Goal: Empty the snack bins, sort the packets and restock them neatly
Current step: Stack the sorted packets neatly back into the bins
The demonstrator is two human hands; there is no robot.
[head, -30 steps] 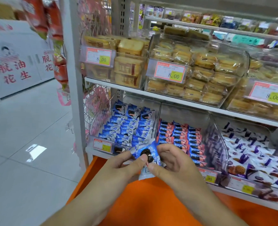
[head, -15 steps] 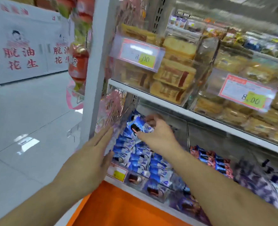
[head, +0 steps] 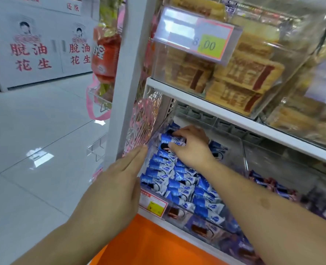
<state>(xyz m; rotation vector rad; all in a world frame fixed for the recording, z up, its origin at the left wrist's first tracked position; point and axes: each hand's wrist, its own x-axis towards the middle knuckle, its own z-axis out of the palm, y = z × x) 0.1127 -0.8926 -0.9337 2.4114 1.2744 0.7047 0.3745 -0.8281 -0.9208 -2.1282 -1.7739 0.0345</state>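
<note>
Left hand (head: 118, 180) flat, fingers straight, against bin (head: 242, 150) left wall. Right hand (head: 191, 146) pinches a blue packet (head: 168, 139) at the bin's back, on top of the rows. Risk: packet slides forward or wrist knocks rows askew. Shelf (head: 234, 115) just above, clear wall right; little room.
</note>
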